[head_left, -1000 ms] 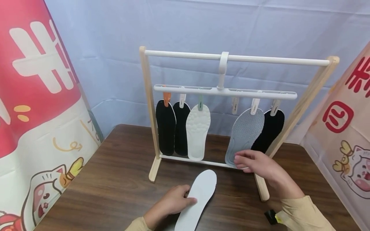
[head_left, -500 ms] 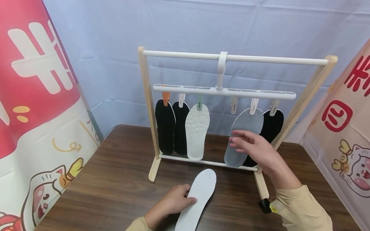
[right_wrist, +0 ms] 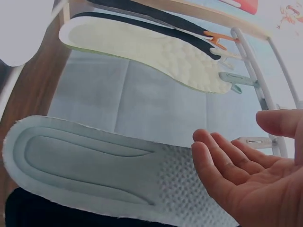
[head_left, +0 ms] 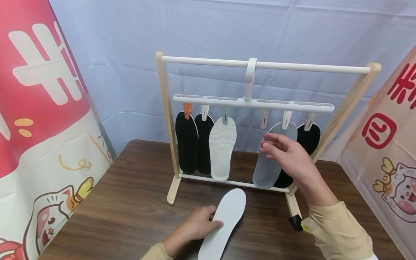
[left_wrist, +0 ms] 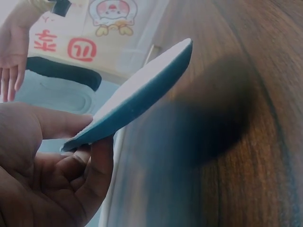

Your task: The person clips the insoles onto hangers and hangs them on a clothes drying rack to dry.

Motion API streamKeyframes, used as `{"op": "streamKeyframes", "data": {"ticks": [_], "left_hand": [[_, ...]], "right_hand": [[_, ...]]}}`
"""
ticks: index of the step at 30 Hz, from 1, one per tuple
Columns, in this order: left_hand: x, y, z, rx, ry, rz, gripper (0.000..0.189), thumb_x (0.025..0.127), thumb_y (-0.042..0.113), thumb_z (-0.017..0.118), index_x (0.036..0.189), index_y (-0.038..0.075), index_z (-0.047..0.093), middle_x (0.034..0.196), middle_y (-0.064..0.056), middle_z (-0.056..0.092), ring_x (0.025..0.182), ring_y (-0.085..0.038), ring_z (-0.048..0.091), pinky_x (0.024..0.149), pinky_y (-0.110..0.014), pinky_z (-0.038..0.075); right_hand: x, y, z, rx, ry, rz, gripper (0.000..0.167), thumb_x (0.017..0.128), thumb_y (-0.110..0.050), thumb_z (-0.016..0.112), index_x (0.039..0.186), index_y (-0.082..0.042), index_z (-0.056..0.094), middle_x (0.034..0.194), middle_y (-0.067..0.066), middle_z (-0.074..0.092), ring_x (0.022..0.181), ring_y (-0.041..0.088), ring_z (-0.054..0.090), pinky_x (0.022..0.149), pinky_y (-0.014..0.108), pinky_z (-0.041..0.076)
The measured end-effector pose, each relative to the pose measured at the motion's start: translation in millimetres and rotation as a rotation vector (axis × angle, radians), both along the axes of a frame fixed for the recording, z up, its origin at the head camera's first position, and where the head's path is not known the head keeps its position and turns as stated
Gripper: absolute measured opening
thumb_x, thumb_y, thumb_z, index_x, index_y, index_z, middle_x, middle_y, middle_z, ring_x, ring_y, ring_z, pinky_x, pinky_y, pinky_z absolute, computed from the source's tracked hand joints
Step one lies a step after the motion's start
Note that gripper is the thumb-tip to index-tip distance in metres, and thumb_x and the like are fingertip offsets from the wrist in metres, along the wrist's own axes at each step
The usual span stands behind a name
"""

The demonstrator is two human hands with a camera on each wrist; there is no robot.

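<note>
My left hand pinches a white insole by its edge, thumb on top and fingers beneath. In the left wrist view the insole shows a blue-looking side and stands tilted over the wood. My right hand is held in front of the hanging grey insole, its fingers relaxed and holding nothing. The right wrist view shows that hand's fingertips at the textured part of the grey insole. Above and left of the hand hangs a bare pale clip.
A wood-and-white rack carries a white clip hanger. A white insole and black insoles hang on the left. Another black insole hangs behind the grey one. The rack stands on a brown table.
My right hand has risen from the grey insole's lower end to its upper half. The left hand and its white insole have barely shifted, slightly up and to the right.
</note>
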State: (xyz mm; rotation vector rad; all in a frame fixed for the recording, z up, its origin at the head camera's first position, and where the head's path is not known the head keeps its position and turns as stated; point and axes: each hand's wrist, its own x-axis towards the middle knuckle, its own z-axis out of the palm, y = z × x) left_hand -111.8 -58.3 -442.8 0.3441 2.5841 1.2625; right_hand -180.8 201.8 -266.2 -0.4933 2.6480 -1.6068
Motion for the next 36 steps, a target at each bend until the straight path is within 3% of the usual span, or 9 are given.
{"op": "streamKeyframes", "data": {"ticks": [7,12,20,26,30,36], "left_hand": [[-1.5,1.7,2.6,0.006,-0.008,0.001,0.018,0.088,0.027,0.077,0.094,0.012,0.069,0.083,0.004,0.068,0.073,-0.010,0.057,0.063,-0.029,0.049],[-1.2,2.0,3.7,0.007,-0.003,0.002,0.018,0.087,0.026,0.077,0.094,0.012,0.069,0.083,0.003,0.069,0.073,-0.009,0.058,0.063,-0.028,0.049],[-1.9,2.3,5.2,-0.004,-0.002,0.001,0.018,0.088,0.027,0.077,0.095,0.013,0.069,0.083,0.003,0.070,0.074,-0.010,0.058,0.065,-0.029,0.049],[-2.0,1.9,7.1,-0.001,0.002,0.000,0.017,0.088,0.026,0.077,0.094,0.013,0.069,0.082,0.004,0.069,0.074,-0.010,0.058,0.065,-0.028,0.049],[-1.9,1.7,8.5,0.005,-0.006,-0.002,0.017,0.088,0.025,0.077,0.093,0.012,0.068,0.081,0.004,0.068,0.073,-0.010,0.057,0.064,-0.029,0.049],[-1.9,1.6,9.8,0.013,-0.004,-0.002,0.017,0.088,0.025,0.077,0.092,0.012,0.068,0.080,0.004,0.067,0.072,-0.010,0.057,0.063,-0.028,0.049]], "right_hand": [[-2.0,-9,10.4,0.009,0.051,-0.071,0.051,0.106,-0.026,0.054,0.150,-0.003,0.044,0.139,0.020,0.059,0.104,-0.003,0.064,0.088,0.014,0.051],[-2.7,-15,17.3,0.086,0.096,-0.121,0.050,0.104,-0.030,0.057,0.148,-0.008,0.049,0.137,0.015,0.062,0.105,0.003,0.065,0.085,0.014,0.050],[-2.5,-18,24.0,0.155,0.162,-0.233,0.047,0.103,-0.033,0.057,0.141,-0.005,0.054,0.124,0.016,0.066,0.095,0.001,0.066,0.078,0.013,0.050],[-4.6,-17,31.5,0.258,0.191,-0.286,0.052,0.102,-0.036,0.055,0.146,-0.009,0.049,0.130,0.015,0.067,0.121,0.031,0.064,0.090,0.037,0.048],[-8.0,-19,36.3,0.289,0.183,-0.278,0.056,0.103,-0.036,0.053,0.151,-0.009,0.044,0.137,0.016,0.063,0.126,0.034,0.060,0.097,0.050,0.047],[-13.5,-23,41.3,0.306,0.168,-0.282,0.059,0.102,-0.037,0.053,0.153,-0.010,0.041,0.140,0.015,0.061,0.129,0.033,0.058,0.099,0.051,0.046]]}}
